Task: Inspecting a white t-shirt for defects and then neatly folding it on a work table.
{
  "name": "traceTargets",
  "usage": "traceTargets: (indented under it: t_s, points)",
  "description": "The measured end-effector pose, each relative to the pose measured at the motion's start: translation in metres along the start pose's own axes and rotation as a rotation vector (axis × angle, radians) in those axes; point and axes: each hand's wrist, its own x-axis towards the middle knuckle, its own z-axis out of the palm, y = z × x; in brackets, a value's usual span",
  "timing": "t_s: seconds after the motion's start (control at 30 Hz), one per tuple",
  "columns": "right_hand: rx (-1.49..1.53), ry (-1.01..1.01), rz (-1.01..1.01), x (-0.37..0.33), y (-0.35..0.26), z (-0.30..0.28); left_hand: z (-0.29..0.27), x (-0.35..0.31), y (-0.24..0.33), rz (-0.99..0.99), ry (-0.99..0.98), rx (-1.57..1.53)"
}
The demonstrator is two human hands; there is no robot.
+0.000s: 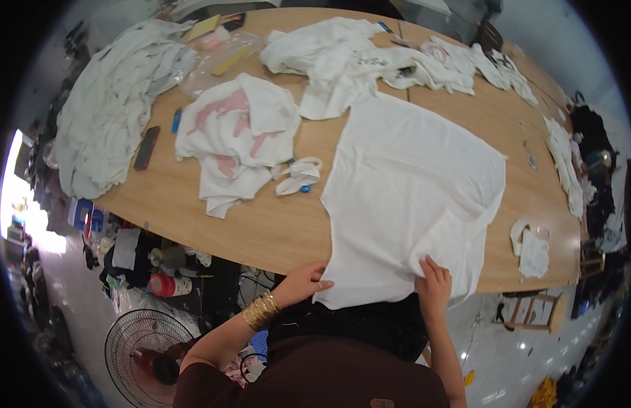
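Observation:
A large white fabric piece [397, 177], cut like a garment panel, lies spread on the wooden table in front of me. Its near edge hangs slightly over the table's edge. My left hand [300, 283], with gold bangles at the wrist, pinches its near left corner between thumb and fingers. Farther right, my right hand [434, 282] grips the fabric near its lower edge, where a fold is gathered and turned up. The thumb of this hand is mostly hidden.
Left of the panel lies a white cloth bundle with pink print [271, 105], beside a looped white strip [302, 175]. A big white fabric pile [111, 102] and a phone [147, 147] are farther left. More white garments [329, 61] lie behind. A fan [145, 353] stands below left.

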Motion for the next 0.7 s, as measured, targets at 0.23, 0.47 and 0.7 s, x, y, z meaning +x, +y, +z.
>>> traceTargets:
  t_s: [0.23,0.47,0.7]
  points:
    - [1.19,0.219,0.761,0.0,0.077,-0.024,0.0,-0.008,-0.011,0.09,0.007,0.033]
    - [1.834,0.487,0.756,-0.023,0.157,-0.108,-0.005,-0.012,-0.011,0.059,-0.029,0.055]
    - [1.758,0.814,0.821,-0.013,0.158,-0.139,-0.02,-0.011,-0.009,0.001,0.053,0.077]
